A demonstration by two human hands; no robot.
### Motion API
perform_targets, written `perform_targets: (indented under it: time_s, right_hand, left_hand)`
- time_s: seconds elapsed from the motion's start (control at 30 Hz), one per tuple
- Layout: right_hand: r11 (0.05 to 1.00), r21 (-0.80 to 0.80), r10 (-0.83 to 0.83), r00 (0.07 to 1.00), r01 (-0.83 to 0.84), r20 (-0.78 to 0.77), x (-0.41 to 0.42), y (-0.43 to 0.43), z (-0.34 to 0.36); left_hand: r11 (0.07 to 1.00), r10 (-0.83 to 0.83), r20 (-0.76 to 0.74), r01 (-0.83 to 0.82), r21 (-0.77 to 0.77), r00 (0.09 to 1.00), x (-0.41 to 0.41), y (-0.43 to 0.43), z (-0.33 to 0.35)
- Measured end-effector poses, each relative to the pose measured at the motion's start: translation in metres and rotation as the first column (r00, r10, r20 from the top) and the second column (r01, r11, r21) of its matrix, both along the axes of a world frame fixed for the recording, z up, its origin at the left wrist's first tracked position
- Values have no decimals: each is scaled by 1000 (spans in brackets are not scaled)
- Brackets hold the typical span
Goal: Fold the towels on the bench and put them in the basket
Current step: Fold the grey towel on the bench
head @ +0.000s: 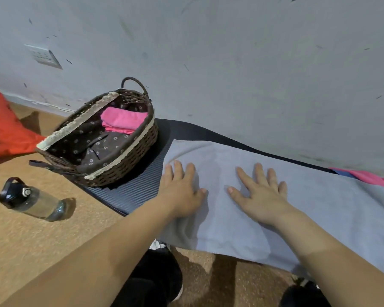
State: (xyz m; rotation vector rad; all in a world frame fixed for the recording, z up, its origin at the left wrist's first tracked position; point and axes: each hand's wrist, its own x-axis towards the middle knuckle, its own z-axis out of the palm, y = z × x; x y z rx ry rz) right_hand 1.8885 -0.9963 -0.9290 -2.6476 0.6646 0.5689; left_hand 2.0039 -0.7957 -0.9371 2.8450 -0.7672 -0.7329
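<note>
A pale grey towel (264,218) lies spread flat along the desk (138,191), which is covered by a dark ribbed mat, and the towel's near edge hangs over the front. Both hands rest palm down on it. The left grip (182,193) lies wide and flat at the towel's 9 o'clock end with straight fingers pointing to 12 o'clock, holding nothing. The right grip (262,196) lies just beside it toward 3 o'clock, equally wide with splayed fingers, also holding nothing. At 10 o'clock from the towel, on the same mat, stands a dark wicker basket (124,160) with a flowered lining and lace trim. A folded pink towel (122,120) lies inside at its far end. Another pink towel (377,178) shows at the 3 o'clock edge, partly under the grey one. On the tan carpet at 9 o'clock lies a clear water bottle (31,200) with a black cap, and beyond it, a red bag (2,125).
</note>
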Motion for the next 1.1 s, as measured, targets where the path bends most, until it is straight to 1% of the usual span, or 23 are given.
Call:
perform_targets:
  time_s: [0.1,0.2,0.33,0.4,0.5,0.6,0.7,0.77,0.83,0.9,0.97,1.0,1.1]
  right_hand:
    - [999,-33,9,1000,-9,-16,1,-1,-9]
    - [999,-33,-8,1000,8,11,5,-9,-15]
    - [997,-82,-12,1000,14,17,8,-9,-19]
    - [991,-130,-18,999,21,27,9,-5,-21]
    - [978,-204,-18,997,34,79,9,2,-26]
    - [968,-246,-19,990,53,139,9,7,-31]
    - [966,-255,-9,988,48,151,11,9,-33]
    - [969,-246,16,987,23,158,14,10,-33]
    - [978,-206,54,984,-18,172,17,9,-30]
    - [993,-107,82,973,-60,215,15,6,-24]
    - [996,23,78,960,-88,270,8,-2,-15]
    - [994,62,73,953,-95,295,2,-8,-11]
    - [996,52,49,943,-70,330,-24,-34,-1]
  left_hand:
    - [997,17,51,-13,-76,999,12,1,-11]
    - [984,-39,154,65,-164,987,38,15,-21]
    - [966,-85,233,137,-218,969,55,33,-28]
    - [967,-88,273,148,-208,958,49,29,-24]
    - [976,-64,296,121,-179,953,34,16,-17]
    - [984,-95,243,128,-122,965,24,13,-23]
    - [989,-99,221,120,-84,970,30,19,-27]
    - [991,-86,231,107,-79,969,35,24,-27]
    - [992,-69,238,92,-85,969,36,26,-27]
    - [993,-63,233,84,-82,970,35,28,-24]
    - [994,-60,235,81,-79,970,33,24,-18]
    - [994,-61,245,81,-73,968,30,19,-14]
    - [990,-109,275,129,-59,955,15,-13,2]
